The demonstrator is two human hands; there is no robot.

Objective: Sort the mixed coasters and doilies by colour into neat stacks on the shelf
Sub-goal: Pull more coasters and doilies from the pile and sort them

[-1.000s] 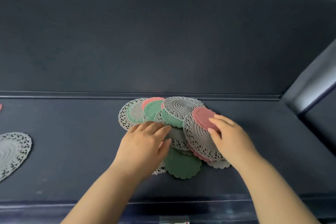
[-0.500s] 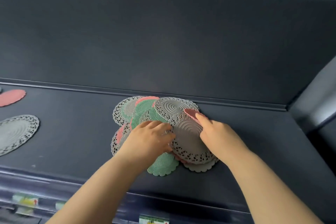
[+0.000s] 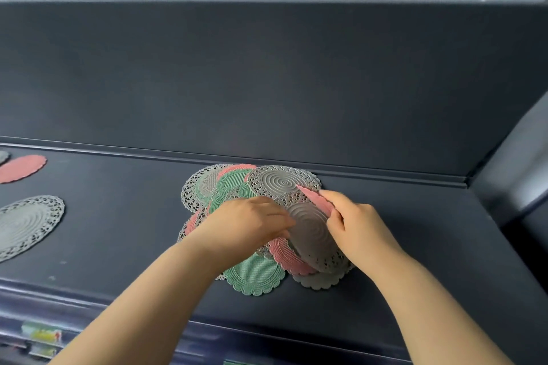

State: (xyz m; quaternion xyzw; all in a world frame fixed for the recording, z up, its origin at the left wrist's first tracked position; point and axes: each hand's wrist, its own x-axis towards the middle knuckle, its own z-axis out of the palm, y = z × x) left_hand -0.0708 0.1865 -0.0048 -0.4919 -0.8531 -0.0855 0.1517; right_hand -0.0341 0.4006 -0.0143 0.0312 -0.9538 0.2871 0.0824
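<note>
Shelf (image 3: 118, 231), left edge: lone pink coaster (image 3: 22, 167) and grey lace doily (image 3: 26, 225) laid out, apart. Middle: mixed pile (image 3: 255, 275) unsorted, pressed by flat left hand (image 3: 246, 225); tilted pink coaster (image 3: 314, 200) pinched by right hand (image 3: 361, 231). Bulk of sorting judged undone.

No legible text, brand, number or sign in view. Coloured labels (image 3: 41, 334) under shelf (image 3: 124, 234) front lip, 7 o'clock, too blurred to read.
</note>
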